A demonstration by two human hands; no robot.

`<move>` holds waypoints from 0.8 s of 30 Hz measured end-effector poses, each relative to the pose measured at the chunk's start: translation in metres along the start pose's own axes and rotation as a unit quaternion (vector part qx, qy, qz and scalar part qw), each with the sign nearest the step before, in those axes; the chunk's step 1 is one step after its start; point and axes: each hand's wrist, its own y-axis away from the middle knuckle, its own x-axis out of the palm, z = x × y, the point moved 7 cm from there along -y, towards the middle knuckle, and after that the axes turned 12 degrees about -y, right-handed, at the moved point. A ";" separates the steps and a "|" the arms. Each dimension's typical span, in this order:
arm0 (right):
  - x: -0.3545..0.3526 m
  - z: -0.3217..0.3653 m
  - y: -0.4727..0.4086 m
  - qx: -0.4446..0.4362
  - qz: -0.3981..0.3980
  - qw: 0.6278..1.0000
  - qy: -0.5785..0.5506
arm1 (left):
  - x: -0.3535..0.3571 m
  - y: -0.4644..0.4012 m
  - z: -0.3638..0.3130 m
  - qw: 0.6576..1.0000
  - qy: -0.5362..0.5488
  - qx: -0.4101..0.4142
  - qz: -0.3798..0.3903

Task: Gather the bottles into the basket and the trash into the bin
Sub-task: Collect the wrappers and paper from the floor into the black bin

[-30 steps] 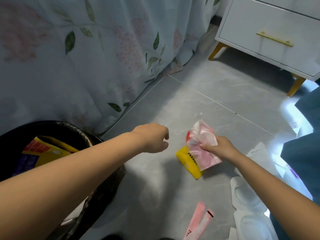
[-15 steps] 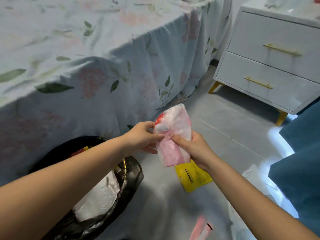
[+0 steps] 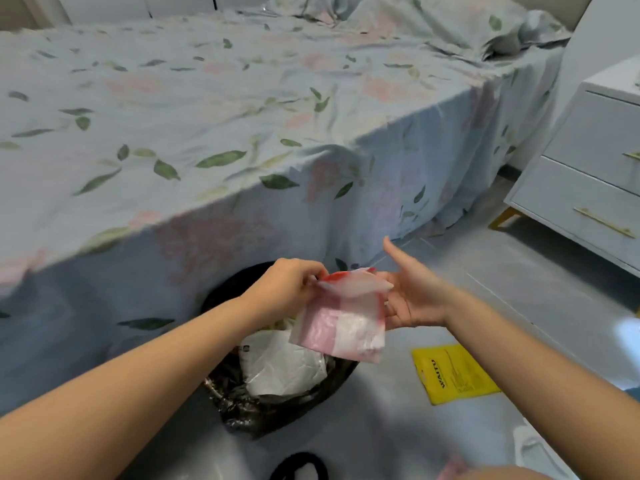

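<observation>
2 forearms extended: left hand [image 3: 287, 285] pinches pink wrapper [image 3: 341, 320] (above bin [image 3: 277, 407]), right hand [image 3: 412, 299] released.

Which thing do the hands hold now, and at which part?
The left hand pinches the pink plastic bag at its upper left corner, above the bin. The right hand is open beside it; whether it touches the bag cannot be told.
</observation>
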 end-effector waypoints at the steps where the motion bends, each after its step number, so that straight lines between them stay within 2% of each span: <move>1: 0.011 -0.005 -0.008 0.012 0.007 1.000 0.028 | -0.004 0.005 0.007 1.000 -0.020 0.003 -0.017; 5: 0.049 -0.023 -0.031 0.023 0.029 0.992 0.122 | -0.019 0.025 0.028 0.998 -0.023 -0.009 -0.063; 7: 0.062 -0.025 -0.037 -0.003 0.019 0.989 0.144 | -0.016 0.033 0.046 0.997 0.042 -0.061 -0.034; 8: 0.065 -0.023 -0.039 -0.029 0.004 0.986 0.162 | -0.012 0.037 0.056 0.987 0.120 -0.104 -0.009; 9: 0.066 -0.021 -0.042 -0.057 -0.008 0.982 0.179 | -0.007 0.042 0.064 0.961 0.232 -0.149 0.016; 11: 0.064 -0.017 -0.047 -0.111 -0.038 0.972 0.205 | 0.004 0.053 0.075 0.856 0.455 -0.240 0.057; 12: 0.064 -0.015 -0.048 -0.136 -0.058 0.964 0.223 | 0.007 0.057 0.078 0.812 0.513 -0.271 0.068; 13: 0.066 -0.013 -0.047 -0.160 -0.072 0.953 0.247 | 0.011 0.060 0.082 0.795 0.527 -0.288 0.079; 14: 0.068 -0.012 -0.047 -0.183 -0.080 0.942 0.269 | 0.013 0.060 0.085 0.805 0.510 -0.291 0.089; 16: 0.078 -0.009 -0.046 -0.230 -0.077 0.922 0.301 | 0.016 0.060 0.085 0.853 0.441 -0.261 0.100; 18: 0.085 -0.007 -0.045 -0.264 -0.078 0.907 0.319 | 0.015 0.057 0.081 0.886 0.393 -0.230 0.084; 21: 0.081 -0.008 -0.049 -0.280 -0.096 0.895 0.334 | 0.018 0.050 0.086 0.907 0.351 -0.229 0.043; 24: 0.064 -0.010 -0.053 -0.279 -0.096 0.902 0.316 | 0.031 0.041 0.101 0.910 0.323 -0.258 0.035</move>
